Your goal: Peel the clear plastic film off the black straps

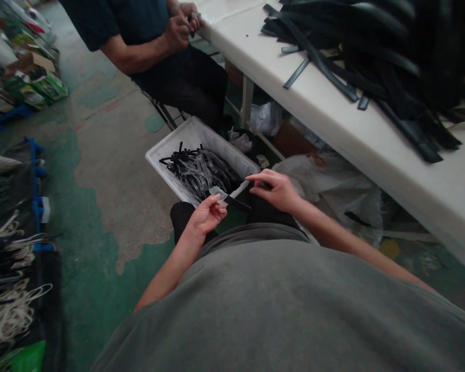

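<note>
Bin (217,139) is sitting by the knees (181,214), likely for reach. Left hand (209,216) is pinching a strip (239,203) by its pale end (218,192) (film, perhaps), leaving the rest free. Right hand (275,191) is hovering beyond, fingers narrowly parted, apparently empty.

Pale piece (218,191): there it is, small, greyish-white, pinched in the left hand (209,215)!
Dark strip (238,202): narrow, straight, out it juts, slanting down rightward, upper end at the pale piece!
</note>
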Tool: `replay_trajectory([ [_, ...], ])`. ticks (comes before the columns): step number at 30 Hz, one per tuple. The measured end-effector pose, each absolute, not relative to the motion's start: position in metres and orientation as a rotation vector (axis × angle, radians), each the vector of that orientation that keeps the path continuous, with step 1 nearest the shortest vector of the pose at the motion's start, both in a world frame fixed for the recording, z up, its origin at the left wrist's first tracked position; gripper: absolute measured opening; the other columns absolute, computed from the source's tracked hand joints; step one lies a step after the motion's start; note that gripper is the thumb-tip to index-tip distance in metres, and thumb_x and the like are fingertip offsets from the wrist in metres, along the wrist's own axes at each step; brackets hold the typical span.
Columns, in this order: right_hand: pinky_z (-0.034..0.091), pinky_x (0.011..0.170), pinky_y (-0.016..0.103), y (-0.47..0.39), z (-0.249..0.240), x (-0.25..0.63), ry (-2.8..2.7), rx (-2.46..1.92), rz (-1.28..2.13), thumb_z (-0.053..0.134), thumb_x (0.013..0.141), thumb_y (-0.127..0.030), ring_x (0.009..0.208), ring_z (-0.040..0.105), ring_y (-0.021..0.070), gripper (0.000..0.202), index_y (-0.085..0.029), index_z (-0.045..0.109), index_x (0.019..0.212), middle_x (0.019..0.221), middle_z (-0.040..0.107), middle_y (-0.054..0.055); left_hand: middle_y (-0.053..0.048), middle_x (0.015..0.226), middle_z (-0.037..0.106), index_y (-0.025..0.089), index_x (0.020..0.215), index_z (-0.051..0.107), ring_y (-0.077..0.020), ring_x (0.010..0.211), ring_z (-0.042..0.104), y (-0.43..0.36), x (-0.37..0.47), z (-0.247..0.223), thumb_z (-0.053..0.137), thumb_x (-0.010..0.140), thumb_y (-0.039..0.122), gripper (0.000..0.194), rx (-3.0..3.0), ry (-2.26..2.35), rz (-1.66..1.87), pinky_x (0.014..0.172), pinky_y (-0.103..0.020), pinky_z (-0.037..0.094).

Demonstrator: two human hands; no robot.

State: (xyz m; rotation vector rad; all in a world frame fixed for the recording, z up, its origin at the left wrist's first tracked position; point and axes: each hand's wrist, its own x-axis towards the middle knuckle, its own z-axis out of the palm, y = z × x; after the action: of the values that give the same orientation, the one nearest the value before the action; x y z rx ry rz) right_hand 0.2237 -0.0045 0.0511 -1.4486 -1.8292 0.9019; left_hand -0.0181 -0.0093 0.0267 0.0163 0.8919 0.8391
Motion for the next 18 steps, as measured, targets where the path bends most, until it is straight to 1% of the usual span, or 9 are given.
replay_trajectory([
  [2,0.047,0.092,0.031,-0.011,0.056,0.205,-2.047,-1.213,0.932,0.062,0.084,-0.025,0.109,0.061,0.0205,0.036,-0.028,0.068,0.119,0.124,0.064,0.004,0.005,0.054,0.051,0.016,0.069,0.055,-0.0049,0.046,0.047,-0.011,-0.012,0.026,0.069,0.073,0.01,0.015,0.06,0.919,0.82,0.047,-0.017,0.042],
  [4,0.047,0.091,0.028,-0.014,0.06,0.188,-2.163,-1.057,0.96,0.055,0.086,-0.017,0.114,0.06,0.019,0.036,-0.03,0.069,0.116,0.133,0.06,0.002,0.004,0.055,0.054,0.016,0.073,0.058,-0.0067,0.048,0.05,-0.015,-0.006,0.025,0.069,0.072,0.011,0.012,0.119,0.941,0.827,0.048,-0.018,0.044],
  [5,0.047,0.09,0.028,-0.015,0.061,0.183,-2.186,-1.02,0.975,0.052,0.087,-0.015,0.112,0.061,0.0183,0.035,-0.029,0.071,0.112,0.132,0.061,0.001,0.004,0.057,0.057,0.016,0.074,0.06,-0.0075,0.049,0.053,-0.016,-0.004,0.024,0.069,0.071,0.011,0.012,0.153,0.935,0.841,0.049,-0.019,0.045],
  [6,0.048,0.088,0.027,-0.015,0.062,0.179,-2.185,-1.006,0.994,0.051,0.087,-0.014,0.108,0.063,0.0177,0.033,-0.028,0.072,0.107,0.128,0.064,0.002,0.003,0.061,0.06,0.016,0.076,0.061,-0.0081,0.052,0.055,-0.017,-0.003,0.023,0.069,0.071,0.01,0.012,0.187,0.915,0.855,0.051,-0.019,0.047],
  [8,0.048,0.086,0.027,-0.015,0.063,0.177,-2.13,-1.009,1.045,0.053,0.088,-0.02,0.1,0.065,0.0176,0.023,-0.025,0.073,0.097,0.113,0.07,0.004,0.0,0.073,0.067,0.015,0.083,0.064,-0.01,0.059,0.061,-0.017,-0.004,0.021,0.067,0.072,0.01,0.013,0.233,0.848,0.855,0.057,-0.02,0.051],
  [10,0.049,0.085,0.028,-0.018,0.063,0.182,-2.051,-1.031,1.114,0.058,0.088,-0.029,0.093,0.066,0.0183,0.017,-0.022,0.073,0.093,0.099,0.072,0.005,-0.006,0.087,0.072,0.013,0.093,0.066,-0.0141,0.072,0.067,-0.009,-0.006,0.019,0.063,0.077,0.015,0.017,0.222,0.8,0.852,0.066,-0.024,0.055],
  [12,0.049,0.083,0.029,-0.027,0.061,0.192,-1.965,-1.083,1.216,0.061,0.087,-0.035,0.087,0.067,0.0186,0.019,-0.02,0.073,0.089,0.09,0.073,0.006,-0.01,0.095,0.073,0.011,0.1,0.066,-0.0172,0.084,0.069,0.009,-0.012,0.016,0.058,0.084,0.023,0.022,0.165,0.802,0.902,0.075,-0.028,0.056],
  [14,0.05,0.078,0.028,-0.04,0.055,0.205,-1.879,-1.164,1.349,0.062,0.086,-0.039,0.08,0.066,0.0182,0.023,-0.019,0.073,0.085,0.084,0.073,0.005,-0.011,0.093,0.073,0.01,0.097,0.066,-0.0173,0.086,0.07,0.034,-0.019,0.014,0.053,0.089,0.03,0.025,0.11,0.848,1.011,0.079,-0.029,0.056],
  [18,0.05,0.07,0.027,-0.066,0.034,0.232,-1.793,-1.307,1.534,0.061,0.086,-0.045,0.074,0.065,0.0185,0.028,-0.019,0.073,0.082,0.078,0.071,0.003,-0.008,0.082,0.072,0.013,0.087,0.063,-0.0138,0.074,0.069,0.09,-0.04,0.018,0.052,0.092,0.035,0.025,0.068,0.967,1.238,0.073,-0.027,0.056],
])
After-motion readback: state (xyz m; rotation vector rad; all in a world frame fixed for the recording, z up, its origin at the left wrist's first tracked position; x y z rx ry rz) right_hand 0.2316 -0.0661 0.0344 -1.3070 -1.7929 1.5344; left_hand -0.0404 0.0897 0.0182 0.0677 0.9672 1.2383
